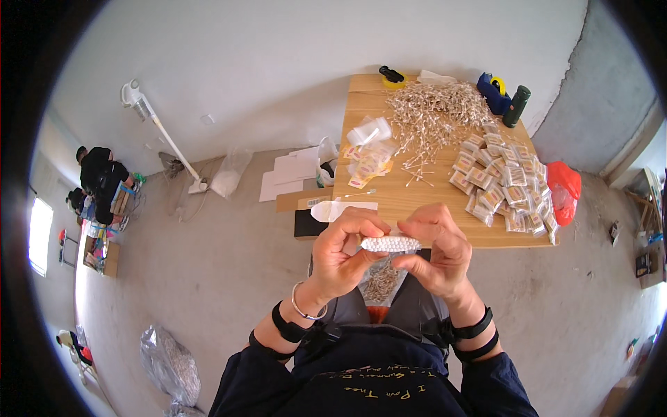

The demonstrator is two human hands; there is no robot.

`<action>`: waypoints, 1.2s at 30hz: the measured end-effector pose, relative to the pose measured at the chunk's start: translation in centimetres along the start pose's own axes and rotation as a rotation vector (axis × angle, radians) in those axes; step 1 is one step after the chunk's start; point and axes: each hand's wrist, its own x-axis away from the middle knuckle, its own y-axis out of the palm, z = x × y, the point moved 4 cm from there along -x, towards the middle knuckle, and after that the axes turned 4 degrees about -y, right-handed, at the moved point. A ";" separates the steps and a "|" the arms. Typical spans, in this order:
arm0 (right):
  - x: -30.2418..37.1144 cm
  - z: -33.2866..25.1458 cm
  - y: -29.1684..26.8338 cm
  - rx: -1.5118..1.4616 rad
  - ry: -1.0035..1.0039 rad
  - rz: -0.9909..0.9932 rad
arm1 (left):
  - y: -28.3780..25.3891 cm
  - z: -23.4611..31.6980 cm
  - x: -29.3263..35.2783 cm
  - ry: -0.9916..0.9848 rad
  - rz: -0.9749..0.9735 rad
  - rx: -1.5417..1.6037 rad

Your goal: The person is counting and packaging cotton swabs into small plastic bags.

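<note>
A bundle of cotton swabs (390,244) is held between my two hands just off the table's front edge, its white tips packed together and facing up. My left hand (339,251) grips its left end with thumb and fingers. At the other end, the bent fingers and thumb of my right hand (442,249) hold it. Any wrapper around the bundle is hard to make out. Below, between my legs, a clear bag (382,285) contains loose swabs. A large heap of loose cotton swabs (438,111) covers the far part of the wooden table (389,221).
Filled swab packs (511,182) pile up at the table's right. Flat empty packets (368,167) lie at its left. A blue tape dispenser (493,96) and dark green bottle (516,106) stand behind; a red bag (564,187) hangs beside. Another person (104,177) is far left.
</note>
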 end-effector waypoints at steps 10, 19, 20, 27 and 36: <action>-0.3 -0.1 0.3 0.053 -0.089 -0.066 | -0.1 -0.1 0.0 -0.022 -0.013 0.031; 0.6 0.5 0.4 0.006 0.044 0.068 | -0.2 -0.3 0.0 -0.074 -0.001 0.021; 0.7 0.6 0.5 -0.004 0.032 0.068 | -0.2 -0.4 0.0 -0.091 -0.013 0.024; 0.5 0.1 0.7 0.022 0.027 0.052 | 0.2 0.0 0.1 -0.036 -0.043 -0.010; 0.7 0.2 0.7 0.066 -0.065 0.087 | 0.5 -0.5 0.0 0.027 -0.029 -0.105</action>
